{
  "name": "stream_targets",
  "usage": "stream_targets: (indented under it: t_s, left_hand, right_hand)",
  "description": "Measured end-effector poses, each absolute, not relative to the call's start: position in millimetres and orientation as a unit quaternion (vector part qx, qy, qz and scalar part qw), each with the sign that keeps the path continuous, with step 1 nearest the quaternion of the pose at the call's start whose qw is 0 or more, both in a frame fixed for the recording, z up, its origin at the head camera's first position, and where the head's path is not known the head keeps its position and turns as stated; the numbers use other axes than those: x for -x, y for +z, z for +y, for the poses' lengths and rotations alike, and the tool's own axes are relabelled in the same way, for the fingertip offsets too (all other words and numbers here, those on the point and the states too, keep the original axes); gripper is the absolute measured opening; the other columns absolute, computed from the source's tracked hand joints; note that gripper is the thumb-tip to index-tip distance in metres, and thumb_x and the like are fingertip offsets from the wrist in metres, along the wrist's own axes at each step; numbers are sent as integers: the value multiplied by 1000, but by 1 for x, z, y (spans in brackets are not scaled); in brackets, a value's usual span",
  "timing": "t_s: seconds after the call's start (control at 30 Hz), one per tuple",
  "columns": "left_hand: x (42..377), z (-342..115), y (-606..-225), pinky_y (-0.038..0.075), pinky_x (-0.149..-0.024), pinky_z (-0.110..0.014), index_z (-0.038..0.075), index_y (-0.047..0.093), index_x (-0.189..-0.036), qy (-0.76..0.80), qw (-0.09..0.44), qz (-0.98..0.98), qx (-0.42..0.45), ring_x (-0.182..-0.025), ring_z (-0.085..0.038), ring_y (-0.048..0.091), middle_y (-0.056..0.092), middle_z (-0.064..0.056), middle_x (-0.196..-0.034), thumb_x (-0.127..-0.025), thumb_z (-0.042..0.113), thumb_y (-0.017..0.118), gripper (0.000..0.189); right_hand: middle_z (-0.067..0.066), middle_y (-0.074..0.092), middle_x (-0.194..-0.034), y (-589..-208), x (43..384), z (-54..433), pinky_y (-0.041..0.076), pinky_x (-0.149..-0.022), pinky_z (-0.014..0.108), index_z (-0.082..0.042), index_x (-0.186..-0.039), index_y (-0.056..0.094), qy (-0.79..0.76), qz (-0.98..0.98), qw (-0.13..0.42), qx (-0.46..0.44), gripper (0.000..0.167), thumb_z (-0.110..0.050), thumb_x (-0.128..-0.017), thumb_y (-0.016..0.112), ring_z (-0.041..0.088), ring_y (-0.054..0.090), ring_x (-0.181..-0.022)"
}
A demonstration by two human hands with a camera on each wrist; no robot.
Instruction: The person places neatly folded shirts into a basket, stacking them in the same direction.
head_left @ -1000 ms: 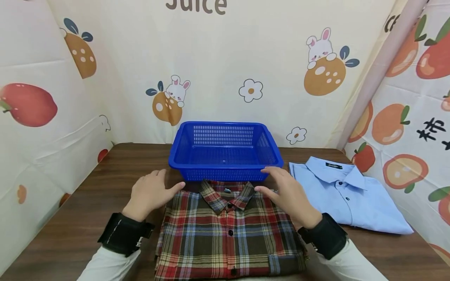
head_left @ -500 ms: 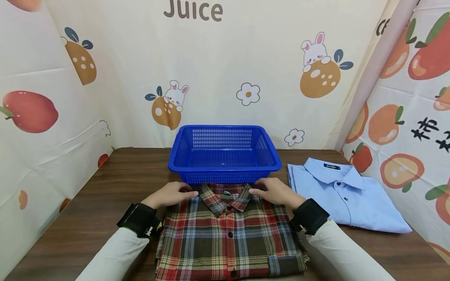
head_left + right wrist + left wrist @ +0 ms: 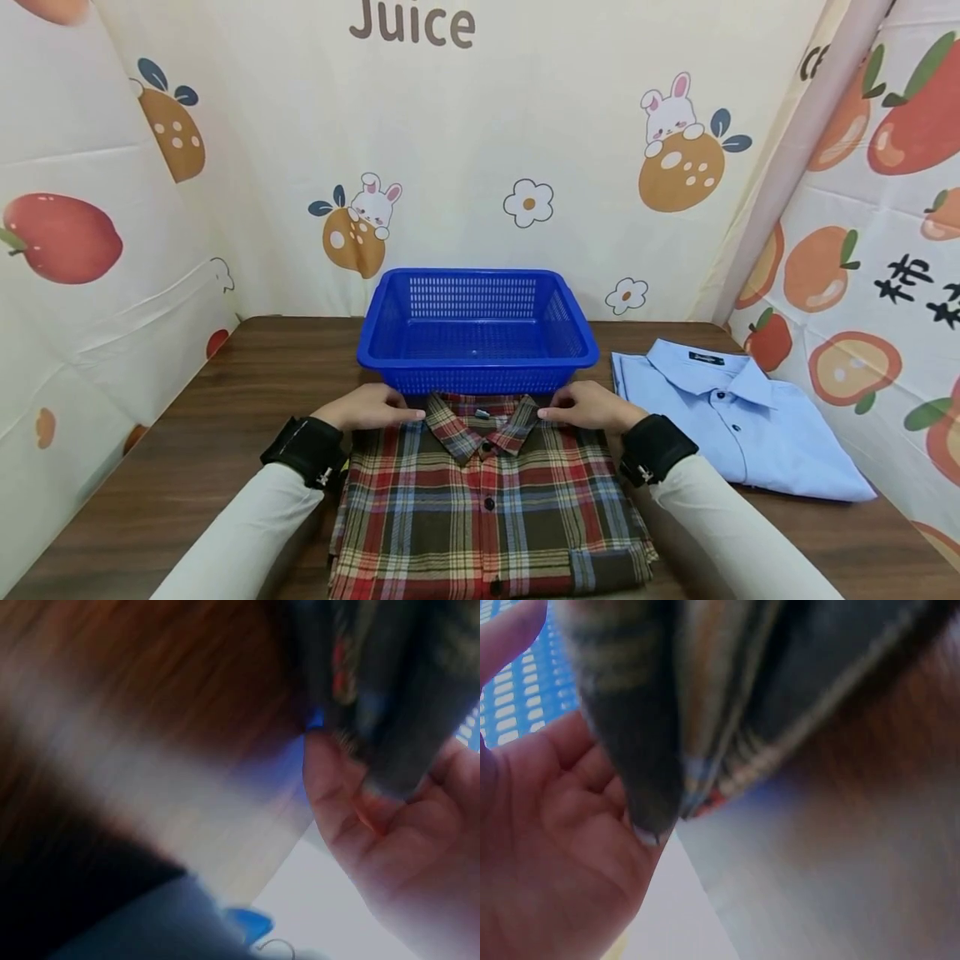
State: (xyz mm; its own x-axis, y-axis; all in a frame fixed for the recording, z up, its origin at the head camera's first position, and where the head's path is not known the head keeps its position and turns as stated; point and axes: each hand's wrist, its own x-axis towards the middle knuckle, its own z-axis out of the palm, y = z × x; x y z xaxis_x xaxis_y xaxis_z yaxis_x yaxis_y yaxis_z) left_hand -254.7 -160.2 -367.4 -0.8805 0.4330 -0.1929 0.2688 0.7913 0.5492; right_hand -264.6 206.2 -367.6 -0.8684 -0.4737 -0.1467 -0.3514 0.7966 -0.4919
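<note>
A folded plaid shirt [image 3: 442,517] in red, dark green and cream lies collar-away on the wooden table. My left hand [image 3: 367,407] grips its far edge left of the collar, thumb on top. To the collar's right, my right hand [image 3: 591,406] holds the same edge with its thumb over the cloth. In the left wrist view, the fingers of the left hand [image 3: 577,832] go behind the folded layers of the shirt [image 3: 634,742]. The right wrist view shows curled fingers of the right hand [image 3: 420,840] under the hanging folds of the shirt [image 3: 409,712].
Just beyond the collar stands a blue plastic basket [image 3: 477,364] with nothing in it. A folded light blue shirt [image 3: 780,442] lies to the right on the table [image 3: 225,442]. Printed curtains [image 3: 465,125] close off the back and sides.
Both hands have come down and inward from beside the collar onto the shirt's far edge. Their fingers have closed on the cloth. The shirt and basket have stayed in place.
</note>
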Motion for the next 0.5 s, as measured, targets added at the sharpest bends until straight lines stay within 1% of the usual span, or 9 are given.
stream_targets:
  t_s: [0.07,0.13,0.2,0.23,0.3,0.37,0.43,0.5]
  left_hand:
    - [255,-164,-366,36,-54,-25,13,59,-67,268,168,931,-182,-57,-10,44,49,6,-61,-89,46,59,39]
    - [255,-168,-364,32,-52,-24,15,51,-61,276,182,928,-172,-54,-10,39,41,7,-57,-88,47,60,43]
    - [256,-172,-361,32,-53,-24,15,49,-61,287,198,923,-164,-55,-10,40,40,6,-58,-88,48,60,44]
    - [257,-173,-360,34,-55,-25,15,52,-63,293,205,920,-158,-58,-11,42,43,6,-60,-88,49,60,43]
    - [259,-177,-358,41,-63,-27,11,62,-72,305,219,914,-153,-67,-12,50,53,5,-68,-87,51,59,43]
    - [261,-181,-357,47,-76,-34,7,69,-90,319,233,905,-154,-82,-15,57,63,0,-83,-88,52,58,47]
    - [262,-185,-357,47,-87,-42,2,68,-106,330,246,898,-155,-94,-20,59,67,-6,-98,-88,53,57,55]
    - [263,-190,-359,44,-94,-48,0,65,-115,341,261,891,-150,-104,-24,59,66,-11,-109,-90,52,55,59]
  right_hand:
    - [-6,42,-57,-368,266,211,33,-55,27,-14,-69,61,-225,941,138,210,38,-46,-91,58,11,38,-52]
    - [-6,38,-55,-366,266,215,31,-54,27,-14,-67,59,-226,943,144,200,41,-47,-91,57,12,36,-51]
    - [-6,36,-55,-364,267,219,30,-54,27,-15,-65,58,-229,942,155,189,42,-48,-91,56,12,35,-51]
    - [-6,35,-55,-362,267,220,29,-54,27,-15,-64,56,-232,942,161,182,43,-49,-91,56,12,35,-51]
    - [-6,34,-55,-359,268,222,28,-53,26,-16,-62,52,-236,941,171,174,45,-50,-91,55,11,34,-50]
    - [-6,32,-54,-357,268,225,27,-52,26,-17,-59,45,-237,940,184,161,47,-51,-91,55,11,32,-49]
    - [-6,31,-54,-355,269,227,28,-53,26,-18,-58,42,-240,940,199,140,49,-53,-90,55,12,32,-49]
    - [-5,31,-55,-355,270,228,31,-54,27,-17,-59,40,-248,938,214,110,52,-58,-88,55,12,33,-51]
